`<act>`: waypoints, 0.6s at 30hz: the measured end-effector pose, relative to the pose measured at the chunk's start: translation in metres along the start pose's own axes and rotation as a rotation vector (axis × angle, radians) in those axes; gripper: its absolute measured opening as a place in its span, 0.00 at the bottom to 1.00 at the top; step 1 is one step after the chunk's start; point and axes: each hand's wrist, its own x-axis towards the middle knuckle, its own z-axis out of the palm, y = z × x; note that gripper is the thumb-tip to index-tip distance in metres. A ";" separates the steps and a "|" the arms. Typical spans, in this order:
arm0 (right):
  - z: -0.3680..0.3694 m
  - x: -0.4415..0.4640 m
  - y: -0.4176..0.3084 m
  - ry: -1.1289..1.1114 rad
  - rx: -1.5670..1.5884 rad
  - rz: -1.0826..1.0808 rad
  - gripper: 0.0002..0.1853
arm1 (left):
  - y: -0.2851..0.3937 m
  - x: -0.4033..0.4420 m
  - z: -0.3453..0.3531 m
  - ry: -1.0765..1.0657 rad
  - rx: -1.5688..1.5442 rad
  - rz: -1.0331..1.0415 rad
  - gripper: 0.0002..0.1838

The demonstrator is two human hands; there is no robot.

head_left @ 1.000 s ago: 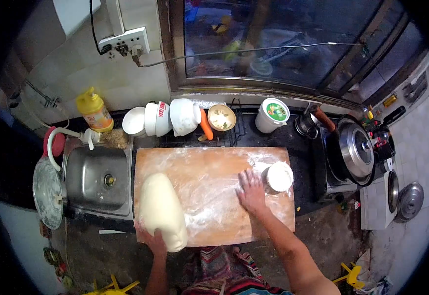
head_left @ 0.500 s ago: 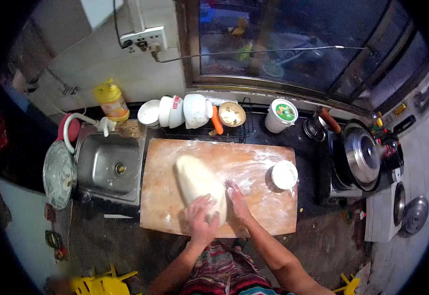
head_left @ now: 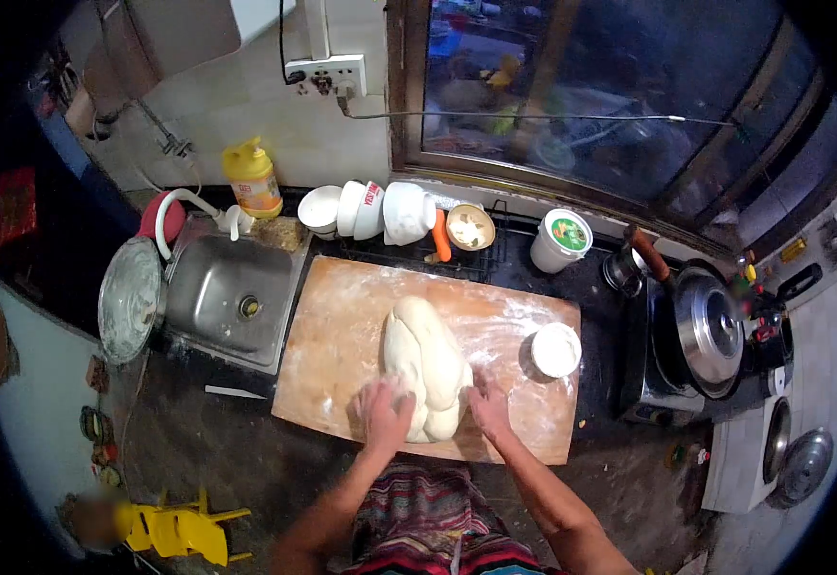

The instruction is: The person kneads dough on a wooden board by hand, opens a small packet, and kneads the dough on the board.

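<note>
A long, folded lump of pale dough [head_left: 423,369] lies on the floured wooden board [head_left: 332,316], with seams showing along its top. My left hand [head_left: 384,410] is at the lower left side of the dough, fingers apart and touching its edge. On the opposite side, my right hand [head_left: 487,404] rests against the lower right edge, its fingers bent and close together. A white tub of flour [head_left: 556,351] stands on the right part of the board.
Left of the board is a metal sink [head_left: 231,297] with a floury basin [head_left: 132,300]. Behind it stand stacked bowls [head_left: 404,213], a carrot [head_left: 441,236] and a lidded bucket [head_left: 561,240]. A lidded wok [head_left: 708,326] sits at right; a yellow stool [head_left: 183,532] stands lower left.
The dough has moved toward the board's middle and now shows folds and seams. My right hand left the area near the tub for the dough's right side. The camera view has shifted.
</note>
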 end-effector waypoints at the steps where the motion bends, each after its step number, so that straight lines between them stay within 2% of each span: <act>1: 0.004 0.004 -0.009 0.107 0.035 -0.088 0.29 | 0.007 0.013 -0.005 0.084 -0.149 -0.037 0.27; 2: 0.009 0.009 -0.022 0.215 0.073 -0.177 0.28 | 0.009 0.029 -0.002 0.169 -0.130 -0.006 0.27; 4: 0.023 0.024 -0.056 0.230 -0.172 -0.461 0.28 | 0.005 0.071 0.018 0.336 -0.089 0.064 0.26; 6: 0.049 0.054 -0.059 0.287 -0.461 -0.558 0.26 | 0.012 0.100 0.031 0.373 0.120 0.161 0.27; 7: 0.055 0.065 -0.057 0.282 -0.587 -0.553 0.26 | 0.016 0.113 0.034 0.388 0.226 0.210 0.27; 10: 0.054 0.089 -0.063 0.327 -0.699 -0.431 0.26 | 0.024 0.138 0.041 0.338 0.367 0.147 0.30; 14: 0.045 0.135 -0.071 0.311 -0.561 -0.315 0.23 | 0.028 0.186 0.047 0.361 0.254 0.173 0.27; 17: 0.048 0.164 -0.068 0.365 -0.598 -0.229 0.21 | 0.034 0.217 0.040 0.264 0.245 0.090 0.23; 18: 0.049 0.174 -0.065 0.428 -0.563 -0.278 0.20 | 0.034 0.229 0.041 0.290 0.222 0.100 0.22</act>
